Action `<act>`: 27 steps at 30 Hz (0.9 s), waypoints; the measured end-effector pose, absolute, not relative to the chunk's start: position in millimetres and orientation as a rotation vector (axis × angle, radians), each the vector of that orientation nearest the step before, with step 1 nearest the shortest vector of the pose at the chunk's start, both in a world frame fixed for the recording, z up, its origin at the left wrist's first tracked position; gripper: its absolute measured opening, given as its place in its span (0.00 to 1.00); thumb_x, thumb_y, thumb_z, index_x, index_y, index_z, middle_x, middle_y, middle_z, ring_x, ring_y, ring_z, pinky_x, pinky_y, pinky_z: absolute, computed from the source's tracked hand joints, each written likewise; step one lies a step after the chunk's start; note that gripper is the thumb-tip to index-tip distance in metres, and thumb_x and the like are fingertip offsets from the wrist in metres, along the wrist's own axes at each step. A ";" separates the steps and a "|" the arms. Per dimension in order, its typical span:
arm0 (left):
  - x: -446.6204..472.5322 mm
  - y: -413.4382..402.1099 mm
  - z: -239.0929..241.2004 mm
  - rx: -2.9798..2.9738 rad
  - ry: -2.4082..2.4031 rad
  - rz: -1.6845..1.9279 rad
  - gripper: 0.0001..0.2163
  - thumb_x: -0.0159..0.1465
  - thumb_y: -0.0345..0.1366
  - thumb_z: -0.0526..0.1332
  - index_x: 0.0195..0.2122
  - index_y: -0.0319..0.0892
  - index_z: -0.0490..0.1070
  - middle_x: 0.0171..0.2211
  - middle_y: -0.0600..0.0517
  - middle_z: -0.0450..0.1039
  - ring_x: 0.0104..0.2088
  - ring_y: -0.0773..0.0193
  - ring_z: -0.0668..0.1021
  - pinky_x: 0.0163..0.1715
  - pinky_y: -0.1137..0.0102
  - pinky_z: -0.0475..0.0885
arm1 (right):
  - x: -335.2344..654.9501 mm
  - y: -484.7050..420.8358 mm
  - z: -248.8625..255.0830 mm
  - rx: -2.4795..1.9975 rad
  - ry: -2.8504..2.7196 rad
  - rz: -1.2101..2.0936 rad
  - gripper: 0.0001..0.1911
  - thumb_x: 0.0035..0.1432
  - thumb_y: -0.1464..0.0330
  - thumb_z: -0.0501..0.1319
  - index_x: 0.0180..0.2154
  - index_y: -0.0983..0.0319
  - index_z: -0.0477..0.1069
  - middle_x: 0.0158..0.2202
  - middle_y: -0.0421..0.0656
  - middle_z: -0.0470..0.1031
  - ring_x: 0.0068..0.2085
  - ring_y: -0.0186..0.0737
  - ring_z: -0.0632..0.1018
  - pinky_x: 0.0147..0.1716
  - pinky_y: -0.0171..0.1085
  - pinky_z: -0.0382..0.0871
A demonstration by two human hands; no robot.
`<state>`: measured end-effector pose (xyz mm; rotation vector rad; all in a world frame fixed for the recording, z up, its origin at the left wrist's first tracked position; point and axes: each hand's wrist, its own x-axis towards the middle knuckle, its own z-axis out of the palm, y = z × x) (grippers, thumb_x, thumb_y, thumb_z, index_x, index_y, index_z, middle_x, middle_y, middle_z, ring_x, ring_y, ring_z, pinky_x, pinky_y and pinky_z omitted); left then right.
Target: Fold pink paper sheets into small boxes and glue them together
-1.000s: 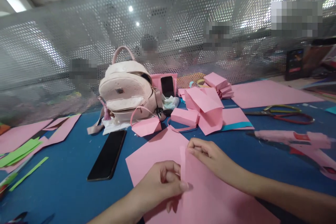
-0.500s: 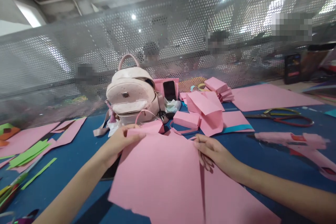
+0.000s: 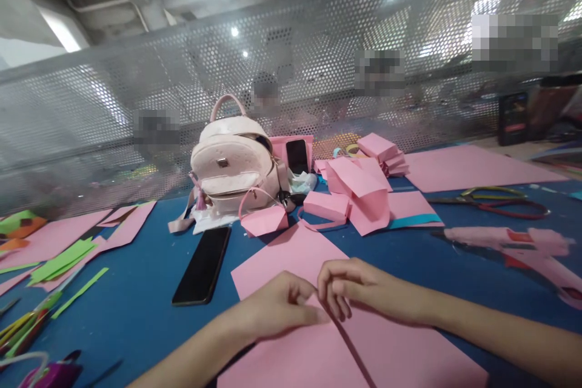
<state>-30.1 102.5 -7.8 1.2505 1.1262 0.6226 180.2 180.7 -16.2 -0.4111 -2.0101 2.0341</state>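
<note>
A pink paper sheet (image 3: pixel 282 354) lies low in front of me, its long edge running down beside a second pink sheet (image 3: pixel 409 348) beneath. My left hand (image 3: pixel 286 309) pinches the upper sheet near its top corner, thumb on top. Right beside it, my right hand (image 3: pixel 368 288) has its fingers curled closed at the same edge; its fingertips are partly hidden, and it seems to grip the paper there. Just beyond the hands stands a small folded pink paper bag (image 3: pixel 266 220) with a thin handle. A black phone (image 3: pixel 202 267) rests on the blue table to the left.
A pale backpack (image 3: pixel 234 163) stands at the back against a perforated metal screen (image 3: pixel 309 42). Folded pink boxes (image 3: pixel 325 206) sit right of it. Scissors (image 3: pixel 513 203) and a pink glue gun (image 3: pixel 509 242) lie at right. Green paper strips (image 3: pixel 63 264) lie at left.
Both hands have come down and nearer, bringing the pink sheet lower toward me. The left hand has moved right, beside the right hand. The black phone and small paper bag are now uncovered.
</note>
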 end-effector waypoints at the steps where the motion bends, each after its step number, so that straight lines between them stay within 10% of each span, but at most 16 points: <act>1: -23.7 100.8 -11.1 1.289 1.125 0.610 0.25 0.49 0.51 0.74 0.18 0.40 0.61 0.18 0.62 0.48 0.20 0.74 0.52 0.21 0.72 0.46 | 179.5 176.5 -13.3 -0.437 -2.051 2.050 0.18 0.63 0.54 0.61 0.36 0.64 0.69 0.28 0.40 0.71 0.29 0.33 0.72 0.31 0.34 0.65; 6: -16.4 97.3 -6.7 1.421 1.133 0.549 0.22 0.57 0.52 0.68 0.21 0.41 0.62 0.20 0.61 0.47 0.22 0.72 0.51 0.21 0.71 0.45 | 181.1 168.3 -4.7 -0.605 -2.247 1.830 0.08 0.61 0.66 0.63 0.39 0.62 0.66 0.30 0.36 0.68 0.31 0.32 0.69 0.30 0.31 0.62; 12: -16.0 96.1 -6.7 1.366 1.007 0.543 0.18 0.59 0.50 0.66 0.28 0.38 0.73 0.23 0.58 0.56 0.24 0.71 0.57 0.24 0.72 0.50 | 182.8 175.2 -7.0 -0.560 -2.308 1.876 0.15 0.62 0.57 0.63 0.37 0.63 0.67 0.30 0.37 0.69 0.31 0.32 0.68 0.29 0.30 0.61; 27: -16.7 87.6 -16.3 1.444 1.115 0.604 0.23 0.66 0.49 0.59 0.20 0.42 0.54 0.22 0.59 0.48 0.24 0.71 0.53 0.24 0.70 0.47 | 182.3 175.2 -13.1 -0.530 -2.228 1.994 0.10 0.61 0.66 0.62 0.29 0.64 0.70 0.22 0.36 0.68 0.25 0.30 0.68 0.26 0.28 0.60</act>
